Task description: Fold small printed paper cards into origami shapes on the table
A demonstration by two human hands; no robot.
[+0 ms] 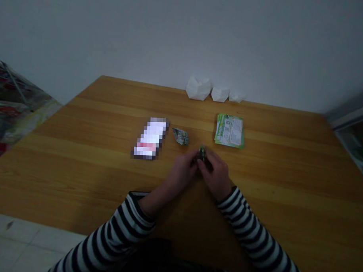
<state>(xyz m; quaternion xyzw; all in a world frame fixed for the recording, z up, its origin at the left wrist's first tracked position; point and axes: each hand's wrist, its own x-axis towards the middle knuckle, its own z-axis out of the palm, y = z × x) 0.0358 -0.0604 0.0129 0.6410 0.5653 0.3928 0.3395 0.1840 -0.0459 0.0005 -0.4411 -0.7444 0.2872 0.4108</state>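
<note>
Between my two hands is a small folded piece of green printed paper [202,153], pinched at its edges and largely covered by fingers. My left hand [182,167] is closed on its left side, and my right hand [216,175] grips it from the right. Just beyond my left hand lies another folded paper piece [180,136], grey-green and pointed at one end. A stack of green and white printed paper sheets [229,131] rests past my right hand.
To the left of the folded piece lies a phone [151,138] with a lit, blurred screen. Several white folded paper shapes [198,89] stand along the back edge of the wooden table [88,148], against the pale wall [161,36].
</note>
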